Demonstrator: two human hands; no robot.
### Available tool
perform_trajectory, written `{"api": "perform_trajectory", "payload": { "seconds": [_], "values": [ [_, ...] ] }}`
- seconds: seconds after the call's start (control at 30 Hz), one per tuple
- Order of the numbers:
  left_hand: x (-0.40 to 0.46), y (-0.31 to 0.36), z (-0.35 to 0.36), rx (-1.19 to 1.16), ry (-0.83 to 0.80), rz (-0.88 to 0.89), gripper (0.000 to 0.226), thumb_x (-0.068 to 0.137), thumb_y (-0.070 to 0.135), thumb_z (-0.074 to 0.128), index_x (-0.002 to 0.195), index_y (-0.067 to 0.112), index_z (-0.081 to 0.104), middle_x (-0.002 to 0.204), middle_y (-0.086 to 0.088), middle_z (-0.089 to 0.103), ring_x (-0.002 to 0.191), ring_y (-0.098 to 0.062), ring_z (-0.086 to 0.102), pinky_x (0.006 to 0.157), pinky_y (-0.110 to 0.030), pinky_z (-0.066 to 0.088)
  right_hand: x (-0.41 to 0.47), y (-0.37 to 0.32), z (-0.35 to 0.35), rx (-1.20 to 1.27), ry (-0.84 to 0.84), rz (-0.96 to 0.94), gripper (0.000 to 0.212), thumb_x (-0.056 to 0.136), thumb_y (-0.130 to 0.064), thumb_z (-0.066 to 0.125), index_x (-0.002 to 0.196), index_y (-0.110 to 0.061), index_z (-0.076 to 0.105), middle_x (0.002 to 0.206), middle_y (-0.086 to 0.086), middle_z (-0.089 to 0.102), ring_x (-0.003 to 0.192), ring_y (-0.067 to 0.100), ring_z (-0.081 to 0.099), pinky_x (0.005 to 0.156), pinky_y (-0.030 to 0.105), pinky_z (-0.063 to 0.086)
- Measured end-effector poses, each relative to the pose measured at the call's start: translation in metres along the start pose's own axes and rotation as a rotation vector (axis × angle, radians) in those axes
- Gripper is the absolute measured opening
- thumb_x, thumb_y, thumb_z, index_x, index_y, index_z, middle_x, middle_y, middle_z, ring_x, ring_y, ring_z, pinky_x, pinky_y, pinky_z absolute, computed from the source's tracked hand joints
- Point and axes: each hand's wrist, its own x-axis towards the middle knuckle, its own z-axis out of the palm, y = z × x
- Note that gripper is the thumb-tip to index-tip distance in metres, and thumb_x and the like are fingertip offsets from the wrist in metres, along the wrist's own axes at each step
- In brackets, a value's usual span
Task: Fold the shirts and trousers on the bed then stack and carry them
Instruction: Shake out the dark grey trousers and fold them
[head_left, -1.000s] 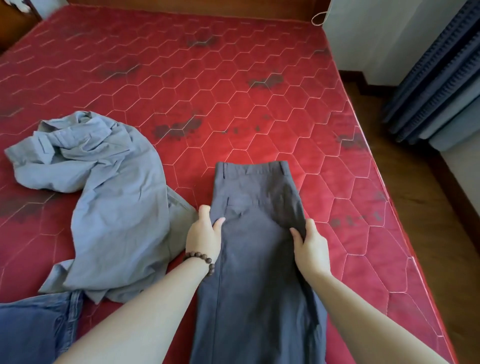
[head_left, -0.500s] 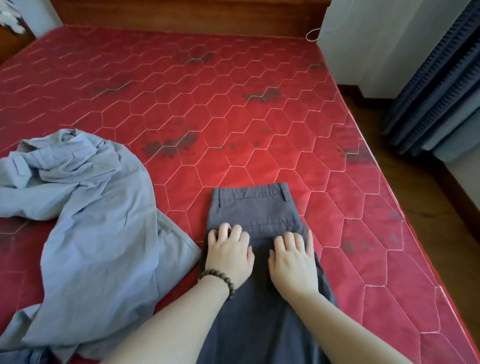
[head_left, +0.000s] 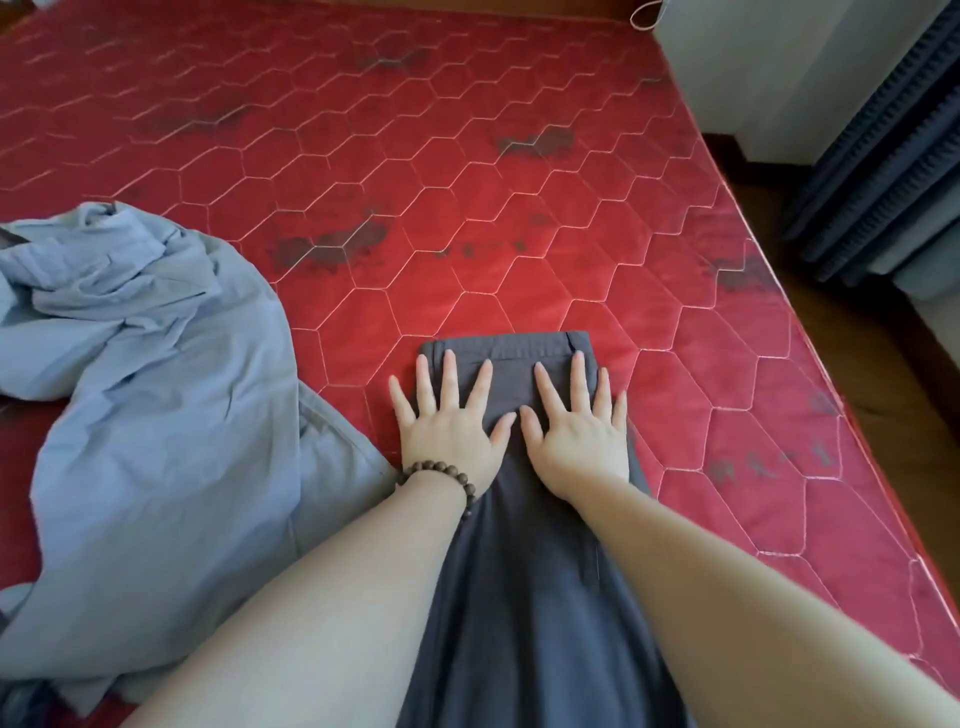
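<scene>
Red quilted fabric stitched in hexagons covers the bed, which fills most of the view; its right edge runs diagonally from the top right down to the lower right corner, with a strip of dark wooden floor just beyond it. Dark grey trousers lie flat and lengthwise near that side, the waistband end pointing away from the person and the legs running down out of view at the bottom. Both hands lie flat on the upper part of the trousers just below the waistband, fingers straight and spread, gripping nothing: the left hand, with a brown bead bracelet on its wrist, covers the left edge so that its little finger lies over bare mattress, and the right hand reaches the right edge of the cloth. Between the trousers and the bed's right edge lies a band of bare mattress. To the left, a light blue shirt lies crumpled and unfolded, its near hem close to the left forearm and just beside the trousers. Beyond both garments the mattress stretches open to the far edge. Dark blue curtains hang past the floor on the right.
</scene>
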Motion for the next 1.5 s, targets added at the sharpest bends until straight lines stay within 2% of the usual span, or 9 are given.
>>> {"api": "perform_trajectory", "payload": {
  "seconds": [0.1, 0.23, 0.37, 0.5, 0.63, 0.8, 0.97, 1.13, 1.5],
  "values": [
    [-0.019, 0.014, -0.012, 0.045, -0.077, -0.002, 0.063, 0.096, 0.058, 0.008, 0.152, 0.031, -0.004, 0.161, -0.009, -0.005, 0.147, -0.029, -0.013, 0.111, -0.061, -0.014, -0.010, -0.004, -0.016, -0.098, -0.131, 0.032, 0.061, 0.094, -0.062, 0.012, 0.150, -0.043, -0.003, 0.160, 0.002, -0.015, 0.146, 0.033, -0.014, 0.113, 0.059, -0.013],
    [-0.104, 0.017, -0.007, -0.036, -0.129, 0.125, 0.057, 0.100, 0.046, 0.013, 0.151, 0.032, -0.007, 0.161, -0.006, -0.012, 0.147, -0.026, -0.015, 0.116, -0.054, -0.008, -0.104, -0.005, -0.003, -0.073, -0.004, -0.112, 0.056, 0.097, -0.046, 0.020, 0.152, -0.036, 0.011, 0.161, 0.005, -0.005, 0.147, 0.028, -0.013, 0.112, 0.057, -0.017],
    [-0.202, 0.007, -0.002, -0.052, -0.114, 0.171, 0.061, 0.098, 0.047, 0.019, 0.152, 0.031, -0.004, 0.161, -0.008, -0.009, 0.147, -0.027, -0.012, 0.117, -0.052, -0.006, -0.211, 0.008, 0.020, -0.020, -0.015, -0.120, 0.057, 0.096, -0.044, 0.020, 0.152, -0.035, 0.015, 0.161, 0.003, 0.004, 0.146, 0.020, -0.013, 0.115, 0.054, -0.012],
    [-0.283, 0.003, 0.001, -0.074, -0.123, 0.196, 0.064, 0.095, 0.048, 0.024, 0.153, 0.033, 0.003, 0.161, -0.011, -0.003, 0.147, -0.030, -0.008, 0.118, -0.055, 0.000, -0.295, 0.016, 0.029, 0.004, -0.005, -0.081, 0.059, 0.092, -0.045, 0.031, 0.150, -0.032, 0.028, 0.159, 0.010, 0.017, 0.148, 0.029, 0.007, 0.116, 0.052, 0.003],
    [-0.356, 0.002, 0.003, -0.093, -0.148, 0.186, 0.063, 0.093, 0.047, 0.029, 0.152, 0.034, 0.013, 0.160, -0.012, 0.006, 0.148, -0.033, -0.002, 0.116, -0.057, 0.010, -0.371, 0.021, 0.041, 0.007, -0.005, -0.081, 0.060, 0.092, -0.045, 0.035, 0.150, -0.034, 0.026, 0.159, 0.012, 0.016, 0.148, 0.032, 0.008, 0.116, 0.054, 0.007],
    [-0.433, 0.000, 0.003, -0.082, -0.178, 0.188, 0.060, 0.093, 0.043, 0.030, 0.152, 0.033, 0.018, 0.160, -0.012, 0.011, 0.147, -0.035, 0.004, 0.115, -0.059, 0.014, -0.449, 0.017, 0.049, -0.016, -0.032, -0.062, 0.060, 0.093, -0.044, 0.034, 0.151, -0.036, 0.020, 0.159, 0.012, 0.014, 0.148, 0.030, 0.005, 0.116, 0.057, 0.006],
    [-0.498, -0.009, 0.007, -0.075, -0.207, 0.238, 0.060, 0.094, 0.042, 0.027, 0.153, 0.030, 0.015, 0.161, -0.012, 0.009, 0.147, -0.036, 0.000, 0.115, -0.059, 0.011, -0.518, 0.012, 0.057, -0.011, -0.059, -0.011, 0.059, 0.094, -0.043, 0.031, 0.151, -0.036, 0.018, 0.160, 0.010, 0.014, 0.148, 0.027, 0.006, 0.115, 0.059, 0.007],
    [-0.554, -0.021, 0.008, -0.062, -0.207, 0.303, 0.060, 0.097, 0.042, 0.022, 0.153, 0.030, 0.007, 0.161, -0.013, 0.002, 0.147, -0.035, -0.005, 0.116, -0.058, 0.005, -0.583, 0.000, 0.064, -0.015, -0.063, 0.075, 0.057, 0.097, -0.044, 0.026, 0.152, -0.037, 0.010, 0.161, 0.007, 0.006, 0.149, 0.024, 0.000, 0.116, 0.058, 0.004],
    [-0.709, -0.054, 0.013, -0.137, -0.283, 0.368, 0.066, 0.089, 0.039, 0.031, 0.151, 0.019, 0.022, 0.159, -0.014, 0.016, 0.146, -0.039, 0.009, 0.114, -0.057, 0.017, -0.720, -0.020, 0.071, -0.067, -0.139, 0.040, 0.059, 0.098, -0.046, 0.028, 0.152, -0.023, 0.021, 0.159, 0.015, 0.013, 0.148, 0.028, 0.008, 0.116, 0.053, 0.009]
  ]
}}
